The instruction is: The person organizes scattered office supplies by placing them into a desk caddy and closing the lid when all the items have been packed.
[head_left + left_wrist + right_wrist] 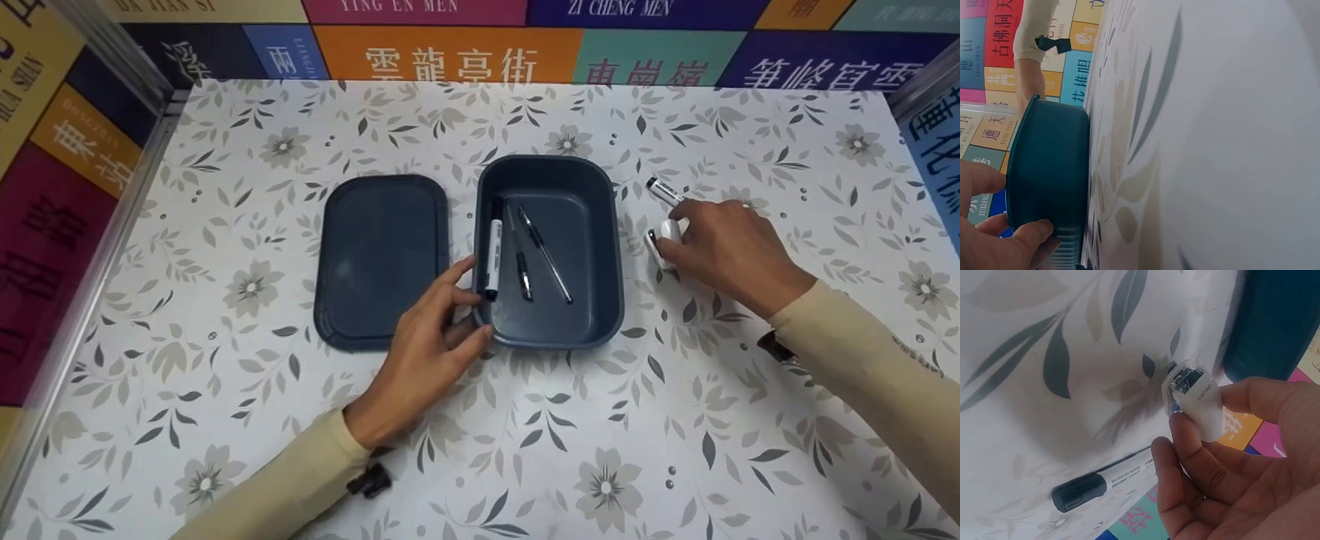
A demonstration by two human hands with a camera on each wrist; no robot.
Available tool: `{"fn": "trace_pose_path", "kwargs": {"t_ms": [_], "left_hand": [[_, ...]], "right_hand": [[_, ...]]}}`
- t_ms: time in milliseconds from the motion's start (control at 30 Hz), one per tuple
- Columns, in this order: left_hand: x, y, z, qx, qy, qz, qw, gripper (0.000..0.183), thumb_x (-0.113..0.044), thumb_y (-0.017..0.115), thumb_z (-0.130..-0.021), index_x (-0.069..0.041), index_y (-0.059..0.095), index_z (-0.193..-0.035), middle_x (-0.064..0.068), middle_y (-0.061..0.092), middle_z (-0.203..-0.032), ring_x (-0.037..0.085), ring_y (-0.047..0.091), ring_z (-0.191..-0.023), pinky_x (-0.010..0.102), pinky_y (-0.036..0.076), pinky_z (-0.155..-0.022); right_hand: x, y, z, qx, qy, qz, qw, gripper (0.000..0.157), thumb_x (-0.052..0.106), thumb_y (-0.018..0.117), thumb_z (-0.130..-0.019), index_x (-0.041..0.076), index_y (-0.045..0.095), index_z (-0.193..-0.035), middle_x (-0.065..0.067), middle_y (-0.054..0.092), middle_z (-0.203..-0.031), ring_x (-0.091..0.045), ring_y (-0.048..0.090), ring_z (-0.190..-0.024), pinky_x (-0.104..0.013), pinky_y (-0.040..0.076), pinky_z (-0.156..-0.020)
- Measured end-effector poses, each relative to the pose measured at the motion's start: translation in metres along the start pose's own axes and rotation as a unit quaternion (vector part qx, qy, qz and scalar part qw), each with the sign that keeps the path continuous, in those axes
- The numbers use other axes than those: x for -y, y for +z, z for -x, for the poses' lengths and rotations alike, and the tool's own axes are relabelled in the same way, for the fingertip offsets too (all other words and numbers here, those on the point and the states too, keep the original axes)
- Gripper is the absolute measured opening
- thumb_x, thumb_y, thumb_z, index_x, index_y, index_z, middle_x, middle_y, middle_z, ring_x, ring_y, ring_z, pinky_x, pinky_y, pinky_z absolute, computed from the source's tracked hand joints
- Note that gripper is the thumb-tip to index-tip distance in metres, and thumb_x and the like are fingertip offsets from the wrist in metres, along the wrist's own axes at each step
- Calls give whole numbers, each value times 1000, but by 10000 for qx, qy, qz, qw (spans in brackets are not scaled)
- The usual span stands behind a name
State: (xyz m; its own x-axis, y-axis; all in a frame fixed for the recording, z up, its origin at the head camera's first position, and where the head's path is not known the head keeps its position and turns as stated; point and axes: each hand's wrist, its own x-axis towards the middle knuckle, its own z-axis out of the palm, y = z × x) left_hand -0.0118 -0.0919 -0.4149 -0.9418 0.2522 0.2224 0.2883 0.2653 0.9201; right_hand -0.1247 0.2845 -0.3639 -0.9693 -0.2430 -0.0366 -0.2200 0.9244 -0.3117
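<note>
A dark blue-grey plastic box (611, 255) sits in the middle of the table. My left hand (427, 345) grips its near left corner, thumb at the front and fingers along the left side. Inside lie a whiteboard marker (494, 259), a black pen (523, 277) and a clear-barrelled pen (546, 255). To the right of the box, my right hand (727, 247) pinches a small white rounded plastic case (1207, 408) with a clear end and dark parts inside. Another whiteboard marker (1106, 481) with a black cap lies on the table right beside those fingers.
A dark flat lid (382, 262) lies left of the box. Floral paper covers the table (225, 390). Coloured panels (450, 56) with lettering stand along the back and both sides.
</note>
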Motion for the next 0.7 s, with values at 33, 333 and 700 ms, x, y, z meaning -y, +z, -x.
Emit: {"fn": "trace_pose_path", "kwargs": {"t_ms": [33,333,700], "left_hand": [[0,0,0,3,6,20,10000,26,2,79,-97,4,65,-119,6,45,-173,29,63,-94,33,62,-87],[-1,0,-1,24,-48,285,9996,25,4,77,-98,6,65,-119,6,44,-173,22,65,-112,36,60,-106],[-1,1,-1,-7,-70,391,9992,26,7,77,-96,8,64,-118,9,44,-173,31,66,-121,34,58,-108]], "right_hand": [[1,-1,-1,-5,-2,4,10000,36,24,70,-99,-5,75,-119,-17,79,-84,-37,68,-76,-55,50,-60],[9,-13,-4,-116,-61,-21,9999,32,25,72,-100,-3,77,-115,-19,80,-86,-35,69,-74,-52,49,-60],[26,-22,-5,-232,-211,-43,9995,31,21,72,-97,-1,78,-117,-18,80,-85,-35,72,-76,-49,48,-58]]}}
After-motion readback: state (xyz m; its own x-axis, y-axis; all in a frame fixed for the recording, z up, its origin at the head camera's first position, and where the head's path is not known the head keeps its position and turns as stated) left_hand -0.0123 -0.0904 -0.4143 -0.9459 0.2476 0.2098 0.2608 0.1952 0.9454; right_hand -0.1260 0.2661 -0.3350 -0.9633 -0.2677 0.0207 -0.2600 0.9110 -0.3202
